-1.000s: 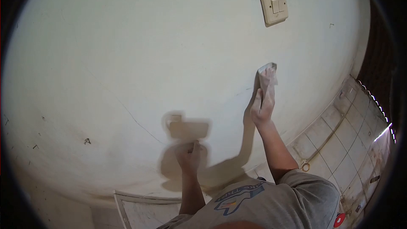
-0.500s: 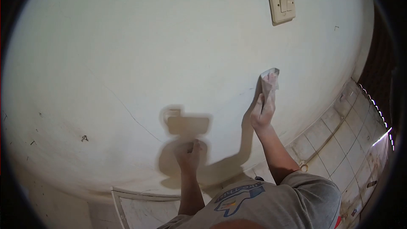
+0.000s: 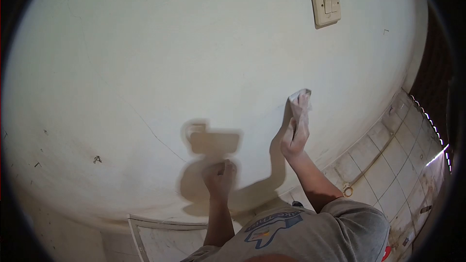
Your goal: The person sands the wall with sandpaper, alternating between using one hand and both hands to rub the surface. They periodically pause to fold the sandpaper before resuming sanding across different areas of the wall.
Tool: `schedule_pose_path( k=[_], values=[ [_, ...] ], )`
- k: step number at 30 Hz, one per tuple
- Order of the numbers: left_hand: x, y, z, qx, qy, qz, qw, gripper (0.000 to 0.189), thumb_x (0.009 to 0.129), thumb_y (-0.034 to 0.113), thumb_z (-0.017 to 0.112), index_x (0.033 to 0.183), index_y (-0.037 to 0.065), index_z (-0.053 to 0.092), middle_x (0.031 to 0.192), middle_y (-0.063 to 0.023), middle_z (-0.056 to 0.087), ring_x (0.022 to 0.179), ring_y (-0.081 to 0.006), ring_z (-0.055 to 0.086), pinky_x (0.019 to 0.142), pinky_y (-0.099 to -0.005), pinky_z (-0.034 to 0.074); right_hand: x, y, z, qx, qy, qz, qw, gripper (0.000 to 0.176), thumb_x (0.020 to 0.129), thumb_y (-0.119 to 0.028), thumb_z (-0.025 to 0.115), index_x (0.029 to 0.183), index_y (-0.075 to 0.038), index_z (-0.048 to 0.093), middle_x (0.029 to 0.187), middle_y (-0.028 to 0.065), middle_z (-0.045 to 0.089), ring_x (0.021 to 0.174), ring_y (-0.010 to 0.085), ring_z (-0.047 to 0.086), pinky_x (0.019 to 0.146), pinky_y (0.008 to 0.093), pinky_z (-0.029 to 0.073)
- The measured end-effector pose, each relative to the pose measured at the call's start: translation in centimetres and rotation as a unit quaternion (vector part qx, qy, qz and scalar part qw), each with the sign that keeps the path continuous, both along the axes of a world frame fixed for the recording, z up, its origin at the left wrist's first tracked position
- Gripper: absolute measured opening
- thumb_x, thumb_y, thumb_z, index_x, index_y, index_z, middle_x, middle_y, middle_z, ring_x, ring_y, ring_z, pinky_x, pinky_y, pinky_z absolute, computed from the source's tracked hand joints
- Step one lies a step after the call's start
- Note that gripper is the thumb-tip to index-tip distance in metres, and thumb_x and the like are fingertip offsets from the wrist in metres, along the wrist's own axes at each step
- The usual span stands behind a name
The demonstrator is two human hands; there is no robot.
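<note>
My right hand (image 3: 297,128) presses a folded, pale grey piece of sandpaper (image 3: 294,101) against the off-white wall (image 3: 145,58). Its fingers point up over the sheet and look dusty white. Lower and to the left, my left hand (image 3: 221,178) is held close to the wall with its fingers curled in. It lies in the shadow of my head, and whether anything is inside the fingers is hidden.
A cream double light switch (image 3: 326,5) is fixed on the wall at upper right. A thin crack (image 3: 150,130) runs down the wall at left. Below are a white framed panel (image 3: 167,235) and a stained tiled floor (image 3: 388,170) with a yellowish ring (image 3: 347,191).
My right hand has moved down and slightly left along the wall with the sandpaper. My left hand has shifted a little to the right, its fingers still curled.
</note>
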State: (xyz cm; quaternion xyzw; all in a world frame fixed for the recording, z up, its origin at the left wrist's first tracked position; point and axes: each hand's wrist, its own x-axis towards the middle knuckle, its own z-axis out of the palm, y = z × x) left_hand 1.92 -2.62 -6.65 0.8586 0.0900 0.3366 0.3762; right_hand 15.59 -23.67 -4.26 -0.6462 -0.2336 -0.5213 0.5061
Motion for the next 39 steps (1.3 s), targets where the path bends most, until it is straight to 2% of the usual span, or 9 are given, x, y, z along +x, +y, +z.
schedule_pose_path(
  k=[5,6,10,13,18,21,24,33,39],
  values=[
    [-0.1,0.1,-0.4,-0.043,0.026,-0.005,0.999,0.028,0.093,0.017,0.069,0.072,0.000,0.072,0.061,-0.0116,0.067,0.053,-0.0230,0.063,0.058,-0.0358,0.048,-1.2,1.6,0.3,0.067,0.029,0.077,0.994,0.052,0.091,0.009,0.035,0.141,0.017,0.048,0.156,0.0321,0.041,0.149,0.0456,0.035,0.122,0.0490,0.028],
    [-0.3,0.1,-0.3,-0.033,0.030,-0.004,0.999,0.028,0.093,0.017,0.069,0.071,0.000,0.073,0.062,-0.0118,0.067,0.053,-0.0229,0.063,0.058,-0.0358,0.048,-1.8,1.9,0.2,0.028,0.024,0.046,0.998,0.046,0.090,0.008,0.044,0.134,0.017,0.056,0.150,0.0335,0.048,0.145,0.0501,0.039,0.117,0.0552,0.035],
    [-0.1,0.2,-0.3,-0.010,0.035,0.001,0.999,0.029,0.093,0.018,0.069,0.070,0.000,0.073,0.063,-0.0127,0.068,0.054,-0.0233,0.064,0.059,-0.0354,0.049,-2.1,1.6,-0.2,-0.079,-0.044,0.073,0.993,0.050,0.089,0.010,0.045,0.137,0.013,0.056,0.150,0.0315,0.049,0.145,0.0487,0.040,0.120,0.0526,0.032],
    [-0.2,0.4,-0.5,0.012,0.045,0.011,0.999,0.029,0.093,0.018,0.069,0.069,0.001,0.073,0.063,-0.0134,0.069,0.055,-0.0244,0.065,0.060,-0.0353,0.050,-0.5,-0.2,1.5,0.017,0.004,0.009,1.000,0.049,0.090,0.012,0.042,0.137,0.014,0.055,0.150,0.0324,0.049,0.145,0.0464,0.042,0.120,0.0495,0.032],
    [0.1,0.4,-1.0,-0.001,0.010,0.002,1.000,0.029,0.092,0.016,0.070,0.067,0.002,0.073,0.061,-0.0134,0.067,0.055,-0.0262,0.065,0.061,-0.0364,0.051,0.3,-1.0,2.7,0.030,-0.011,0.012,0.999,0.063,0.090,0.014,0.039,0.152,0.015,0.031,0.150,0.0343,0.047,0.144,0.0447,0.044,0.120,0.0496,0.033],
    [0.1,0.3,-0.5,0.014,0.007,0.005,1.000,0.028,0.091,0.015,0.070,0.067,0.001,0.073,0.060,-0.0137,0.066,0.054,-0.0269,0.065,0.061,-0.0368,0.051,-2.0,0.4,1.9,-0.042,-0.011,0.027,0.999,0.051,0.090,0.007,0.045,0.140,0.009,0.055,0.145,0.0307,0.054,0.141,0.0471,0.047,0.119,0.0513,0.034],
    [-0.1,0.0,0.1,0.025,0.007,0.003,1.000,0.028,0.090,0.013,0.069,0.065,0.000,0.071,0.059,-0.0139,0.065,0.053,-0.0271,0.064,0.059,-0.0371,0.050,-3.5,2.1,-0.1,-0.050,-0.003,0.082,0.995,0.047,0.088,0.003,0.047,0.132,0.006,0.063,0.143,0.0295,0.057,0.139,0.0481,0.049,0.118,0.0531,0.036],
    [-0.2,-0.1,0.3,0.005,0.006,-0.008,1.000,0.027,0.091,0.014,0.068,0.068,0.001,0.074,0.060,-0.0129,0.068,0.052,-0.0235,0.064,0.060,-0.0365,0.049,-1.0,-0.6,0.9,-0.034,-0.024,0.011,0.999,0.047,0.084,0.001,0.049,0.128,0.001,0.066,0.142,0.0304,0.057,0.139,0.0519,0.047,0.118,0.0581,0.033],
    [0.0,0.1,0.4,0.037,-0.026,-0.009,0.999,0.024,0.089,0.011,0.069,0.067,0.000,0.071,0.060,-0.0130,0.066,0.053,-0.0277,0.065,0.058,-0.0377,0.050,-1.1,0.2,1.8,0.054,-0.021,0.043,0.997,0.040,0.097,0.001,0.044,0.133,0.009,0.060,0.148,0.0353,0.049,0.143,0.0505,0.042,0.119,0.0550,0.031]
  ],
)
